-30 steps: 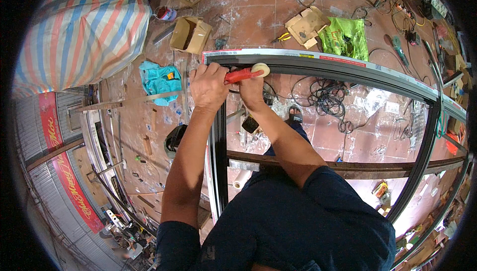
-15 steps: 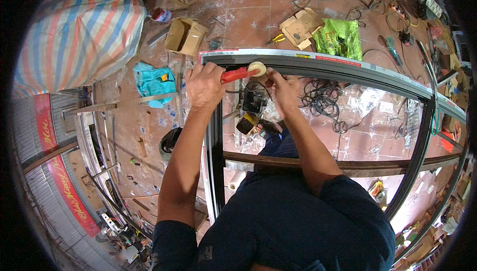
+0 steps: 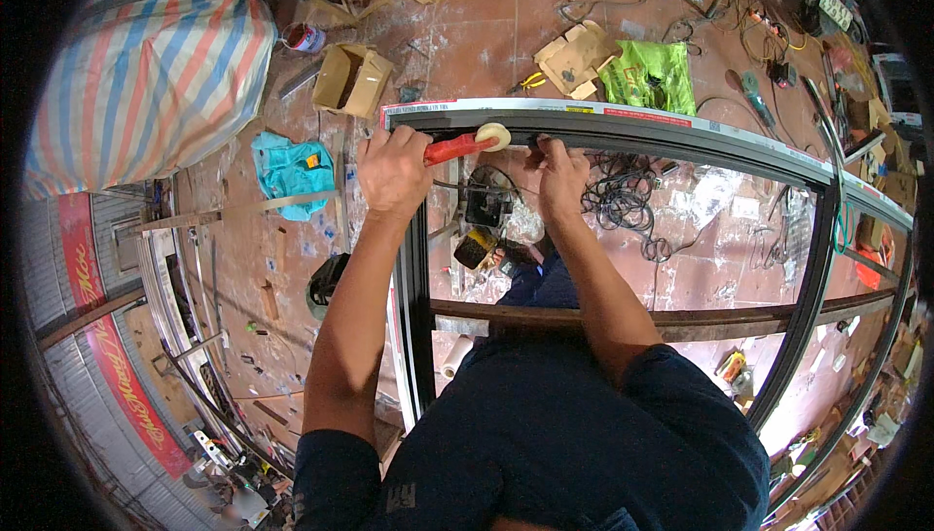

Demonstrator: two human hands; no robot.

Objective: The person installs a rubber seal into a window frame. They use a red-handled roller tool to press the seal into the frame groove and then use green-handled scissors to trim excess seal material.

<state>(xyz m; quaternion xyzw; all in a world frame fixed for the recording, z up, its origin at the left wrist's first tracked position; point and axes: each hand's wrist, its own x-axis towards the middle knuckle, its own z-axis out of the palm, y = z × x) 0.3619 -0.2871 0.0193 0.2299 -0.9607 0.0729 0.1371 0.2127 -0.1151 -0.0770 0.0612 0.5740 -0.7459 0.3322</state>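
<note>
Seen from above, a person in a dark blue shirt leaned over a large dark aluminium window frame with a glass pane [image 3: 681, 137] that lay flat over a cluttered reddish tiled floor [image 3: 486, 15]. The left hand [image 3: 391, 173] was clenched around the red handle of a hand roller tool with a cream-coloured wheel [image 3: 472, 145], whose wheel rested on the far rail of the frame near its far-left corner. The right hand [image 3: 561, 176] sat just right of the wheel, fingers curled and pinching at the rail's inner edge; whether it gripped a sealing strip could not be told. The wheel looked liable to slip off the narrow rail if pressed at an angle, which could jolt the tool against the pane or nip the right fingers so close beside it. Leaning weight on the frame might also flex it over the brown wooden plank [image 3: 623, 315] that crossed beneath. A tangle of black cable [image 3: 623, 202] and a yellow and black power tool [image 3: 474, 247] lay under the glass, near the person's feet, a likely tripping risk.
</note>
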